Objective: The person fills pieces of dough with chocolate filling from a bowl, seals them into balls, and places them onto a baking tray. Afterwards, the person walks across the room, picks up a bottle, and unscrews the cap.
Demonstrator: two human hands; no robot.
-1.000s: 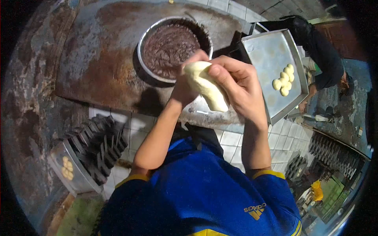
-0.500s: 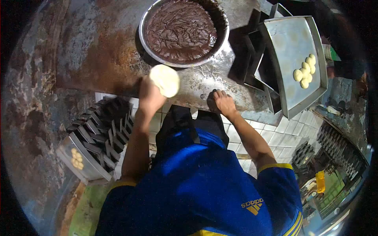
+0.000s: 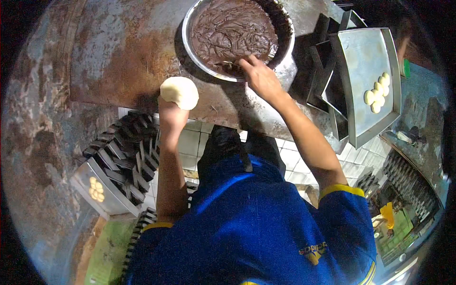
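A flat, pale round of dough [image 3: 180, 91] rests on my left hand [image 3: 172, 116], which supports it from below near the table's front edge. Most of those fingers are hidden under the dough. My right hand [image 3: 263, 81] reaches over the near rim of a large metal bowl [image 3: 186, 47] of thick, dark brown filling [image 3: 232, 33]. Its fingers are closed at the surface of the filling. Something thin shows at the fingertips, too small to make out.
At the right, a metal tray [image 3: 365, 52] with several dough balls [image 3: 378, 92] sits on stacked trays [image 3: 325, 76]. Another tray [image 3: 107, 202] with several dough balls stands at the lower left, beside many dark pans [image 3: 126, 156]. The worn metal table [image 3: 118, 57] spreads underneath.
My right hand has gone from the table's front edge up to the filling in the bowl. My left hand has shifted slightly left with the dough, which now looks flatter to the view.
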